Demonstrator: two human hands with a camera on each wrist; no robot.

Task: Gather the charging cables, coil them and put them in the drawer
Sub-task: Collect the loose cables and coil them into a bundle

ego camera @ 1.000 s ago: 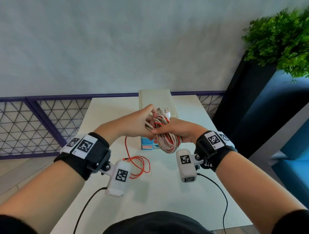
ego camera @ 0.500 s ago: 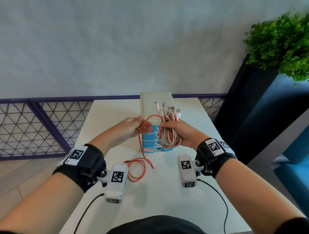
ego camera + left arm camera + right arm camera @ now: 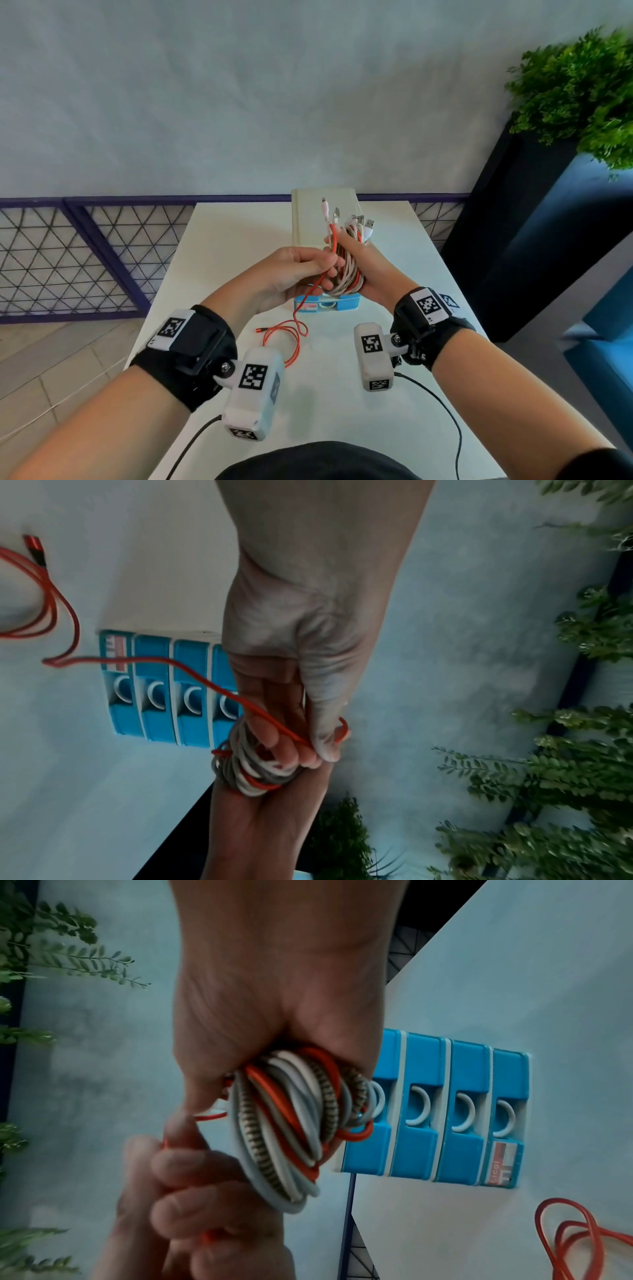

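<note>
**Both hands on the cable bundle above the drawer unit**

At mid-frame in the head view, the right hand point(image 3: 368, 270) is curled round a coiled bundle of charging cables point(image 3: 346, 274), white, red and braided loops packed into its palm, with several plugs point(image 3: 359, 222) sticking up above the fist. The left hand point(image 3: 291, 277) meets it from the left and pinches a red cable point(image 3: 301, 308) between thumb and fingertips, right against the bundle. From that pinch the red cable drops to the table, where its loose end lies in a few loops point(image 3: 287, 339) in the lower middle of the frame, between the two wrists.

Directly behind and below the hands stands a small drawer unit point(image 3: 325, 303) with a beige top and blue fronts; the right wrist view shows four blue drawers point(image 3: 445, 1110), all pushed in, each with a white ring pull. The bundle hangs just in front of the topmost one.

The white table point(image 3: 222, 240) has bare surface left and right of the unit. Its far edge meets a purple mesh railing point(image 3: 85, 257) under a pale wall; a green plant point(image 3: 582, 89) on a dark planter stands at the upper right.
</note>
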